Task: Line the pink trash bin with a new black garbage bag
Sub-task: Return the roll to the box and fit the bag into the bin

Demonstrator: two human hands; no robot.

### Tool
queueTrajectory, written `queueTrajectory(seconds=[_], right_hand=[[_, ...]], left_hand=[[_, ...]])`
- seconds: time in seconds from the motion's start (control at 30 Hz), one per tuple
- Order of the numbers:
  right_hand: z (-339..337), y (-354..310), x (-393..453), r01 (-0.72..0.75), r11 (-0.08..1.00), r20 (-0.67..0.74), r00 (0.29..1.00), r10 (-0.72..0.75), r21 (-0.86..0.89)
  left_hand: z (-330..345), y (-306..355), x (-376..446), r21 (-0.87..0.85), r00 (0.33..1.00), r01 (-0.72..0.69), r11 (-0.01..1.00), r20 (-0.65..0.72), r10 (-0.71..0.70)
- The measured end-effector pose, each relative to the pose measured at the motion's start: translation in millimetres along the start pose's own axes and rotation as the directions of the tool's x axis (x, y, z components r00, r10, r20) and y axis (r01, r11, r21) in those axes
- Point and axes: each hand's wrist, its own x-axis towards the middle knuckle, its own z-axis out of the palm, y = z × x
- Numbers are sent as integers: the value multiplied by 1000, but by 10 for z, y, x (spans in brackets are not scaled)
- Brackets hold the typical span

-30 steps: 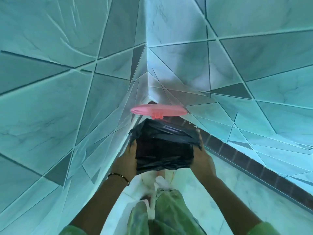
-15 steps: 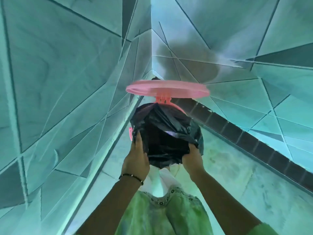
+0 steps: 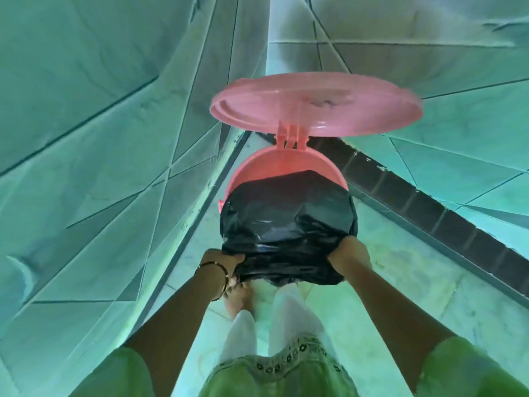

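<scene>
Raised lid (image 3: 315, 104) — tiled walls (image 3: 100, 138) close

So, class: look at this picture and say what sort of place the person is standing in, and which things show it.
Probably a tiled bathroom or washroom corner, though no fixtures show. Clues: tiled walls meeting in a corner, a tiled floor with a dark skirting strip, and a small pink bin with a hinged lid.

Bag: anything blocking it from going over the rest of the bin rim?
Nothing visible. The lid is swung up on its hinge, clear of the opening. The bag already covers the near rim, gripped by the left hand and right hand; the far rim of the bin is bare and unobstructed.
</scene>
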Motion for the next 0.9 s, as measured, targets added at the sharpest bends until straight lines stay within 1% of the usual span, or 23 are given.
queueTrajectory(seconds=[0.03, 0.07, 0.13, 0.17, 0.2, 0.23, 0.27, 0.3, 0.33, 0.37, 0.4, 0.43, 0.47, 0.5, 0.53, 0.57, 0.63, 0.67, 0.7, 0.73, 0.77, 0.83, 0.9], right_hand=[[-25, 25, -14, 85, 996, -29, 996, -86, -32], [-50, 26, -26, 164, 986, -68, 985, -161, 38], [-62, -32, -53, 313, 917, -185, 944, -273, 248], [-60, -84, -68, 369, 881, -231, 922, -309, 296], [-47, -130, -62, 407, 867, -237, 907, -347, 288], [-16, -163, -53, 424, 868, -190, 903, -384, 257], [33, -170, -22, 419, 887, -103, 908, -407, 193], [77, -165, 15, 409, 906, 0, 911, -412, 106], [114, -142, 47, 407, 913, 70, 910, -409, 36], [139, -111, 81, 395, 919, 76, 916, -394, 10], [140, -80, 108, 383, 922, 13, 923, -384, 51], [120, -45, 114, 368, 918, -93, 929, -357, 146], [95, 6, 106, 374, 896, -221, 919, -325, 238], [69, 54, 79, 396, 869, -332, 896, -295, 297], [36, 94, 43, 432, 845, -400, 868, -294, 315], [13, 122, -1, 475, 823, -421, 846, -328, 313], [-19, 182, -90, 564, 780, -408, 802, -437, 273], [-35, 231, -110, 592, 768, -410, 781, -471, 244], [-54, 301, -111, 593, 775, -413, 776, -477, 217], [-78, 388, -110, 572, 799, -407, 784, -468, 183], [-96, 490, -105, 536, 834, -381, 804, -457, 131], [-94, 697, -105, 460, 888, -254, 856, -450, -21], [-34, 851, -100, 421, 881, -103, 887, -450, -217]], left_hand=[[12, 26, -6, 20, 994, -101, 995, -42, 101], [31, 69, -37, 23, 970, -223, 975, -95, 224], [40, 183, -148, 24, 883, -440, 898, -171, 437], [42, 243, -201, 25, 837, -516, 856, -199, 510], [49, 292, -227, 48, 806, -558, 828, -205, 555], [49, 332, -225, 102, 797, -566, 818, -185, 575], [55, 348, -199, 194, 807, -544, 816, -144, 572], [58, 341, -157, 298, 831, -507, 809, -82, 550], [46, 318, -132, 387, 862, -461, 798, -17, 506], [23, 289, -105, 448, 889, -421, 789, 29, 457], [-10, 259, -79, 475, 906, -390, 789, 44, 422], [-40, 226, -57, 473, 909, -379, 796, 28, 416], [-76, 187, -58, 450, 901, -383, 807, -10, 434], [-105, 138, -60, 410, 877, -412, 813, -62, 476], [-127, 93, -96, 356, 838, -467, 810, -113, 533], [-151, 56, -150, 301, 780, -544, 783, -161, 604], [-197, -8, -252, 255, 626, -697, 670, -240, 742], [-236, -45, -265, 267, 565, -734, 624, -270, 780], [-284, -93, -251, 290, 533, -741, 605, -293, 794], [-345, -146, -225, 329, 537, -720, 612, -295, 790], [-409, -199, -194, 373, 565, -684, 627, -275, 778], [-511, -327, -130, 492, 650, -594, 636, -173, 740], [-536, -441, -50, 621, 759, -492, 610, -38, 650]])
